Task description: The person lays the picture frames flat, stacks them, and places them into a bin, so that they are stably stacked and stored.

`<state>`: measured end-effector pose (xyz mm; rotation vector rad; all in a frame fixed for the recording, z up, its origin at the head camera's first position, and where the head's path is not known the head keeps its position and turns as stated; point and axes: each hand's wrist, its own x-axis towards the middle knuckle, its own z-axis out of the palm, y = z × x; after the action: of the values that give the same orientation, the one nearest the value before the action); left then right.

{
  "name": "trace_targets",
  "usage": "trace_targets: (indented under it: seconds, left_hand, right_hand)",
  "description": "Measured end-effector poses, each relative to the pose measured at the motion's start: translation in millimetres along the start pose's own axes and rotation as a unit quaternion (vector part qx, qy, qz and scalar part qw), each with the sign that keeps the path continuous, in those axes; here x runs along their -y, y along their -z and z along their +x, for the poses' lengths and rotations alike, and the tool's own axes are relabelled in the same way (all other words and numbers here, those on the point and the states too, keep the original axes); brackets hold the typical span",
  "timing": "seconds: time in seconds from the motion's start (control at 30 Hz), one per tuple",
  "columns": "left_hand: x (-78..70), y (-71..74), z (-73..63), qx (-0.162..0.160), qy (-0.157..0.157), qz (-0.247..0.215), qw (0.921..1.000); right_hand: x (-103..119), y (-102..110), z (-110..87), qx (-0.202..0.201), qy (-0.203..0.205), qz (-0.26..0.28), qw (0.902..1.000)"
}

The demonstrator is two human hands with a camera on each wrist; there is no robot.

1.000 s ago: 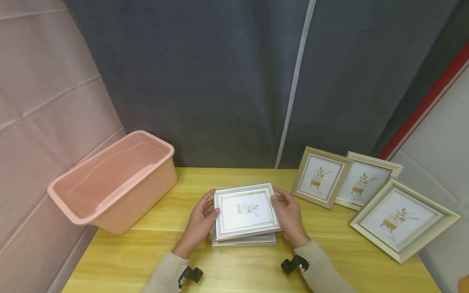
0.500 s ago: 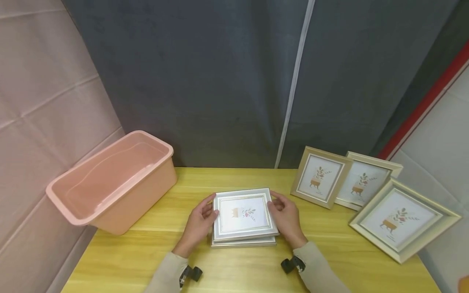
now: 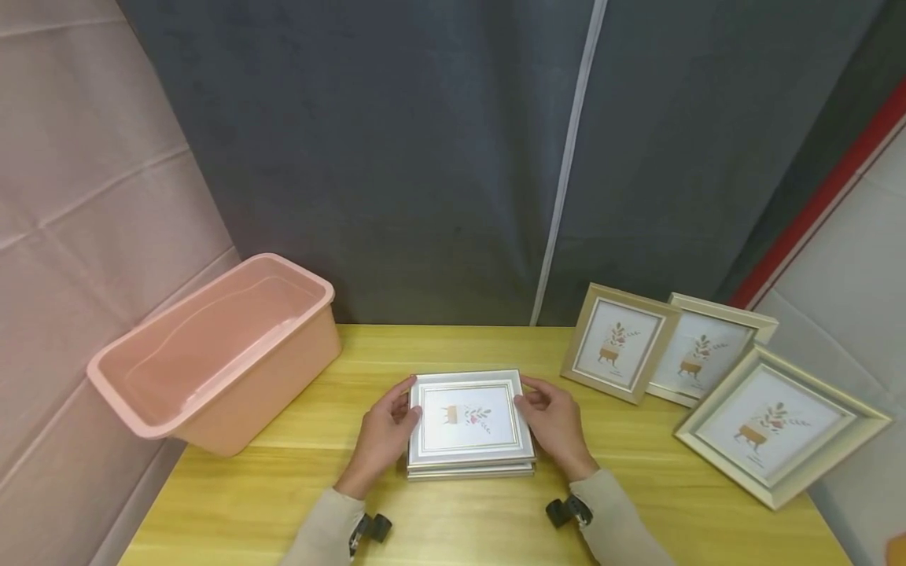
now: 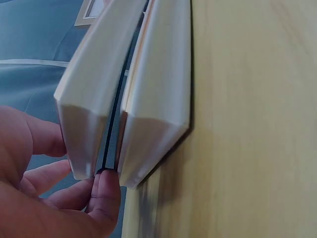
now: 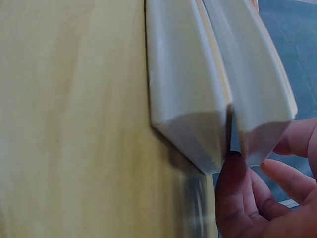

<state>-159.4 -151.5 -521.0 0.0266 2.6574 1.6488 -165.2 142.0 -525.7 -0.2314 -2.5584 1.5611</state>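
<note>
Fingers of L hand: curled, pinching upper frame at its L side; thumb on front face, fingertips under its edge, in the gap. R hand mirrors it, thumb on face near R side, fingertips likewise in the gap, per R wrist cam. Gap b/w thumb & fingers approx. one frame thick, both hands.

Upper frame: silver-white w/ thin gold inner line, face up, directly over lower frame, edges nearly lined up. Wrist views: narrow dark gap b/w the two at the hand side. Lower frame flat on counter, front center, mostly covered. Print in upper frame lies sideways: pot w/ legs toward L, leaves toward R.

Arms: beige sleeves, black wrist device on each.

R side of counter, 3 more frames standing, tilted back, same kind of pot/plant print: tan frame, pale frame partly behind it, large cream frame nearest the person, overlapping pale one in view; can't tell if they touch. L side: pink bin, long, set at an angle, well apart from the stack.

Behind: dark gray curtain w/ light strip. Far L: pinkish cloth. Far R: red band, white panel.
</note>
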Motion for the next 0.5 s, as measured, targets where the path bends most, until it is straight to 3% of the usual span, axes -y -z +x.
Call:
trace_targets:
  seconds: [0.17, 0.5]
  left_hand:
    - [-1.1, -0.3, -1.8, -0.004, -0.004, 0.026, 0.9996]
    - [5.5, -0.1, 1.2, 0.007, 0.005, 0.034, 0.9994]
  right_hand:
    - [-1, 1, 0.0, 0.012, -0.003, -0.004, 0.9999]
    - [-11, 7, 3.8, 0.061, 0.002, -0.008, 0.9981]
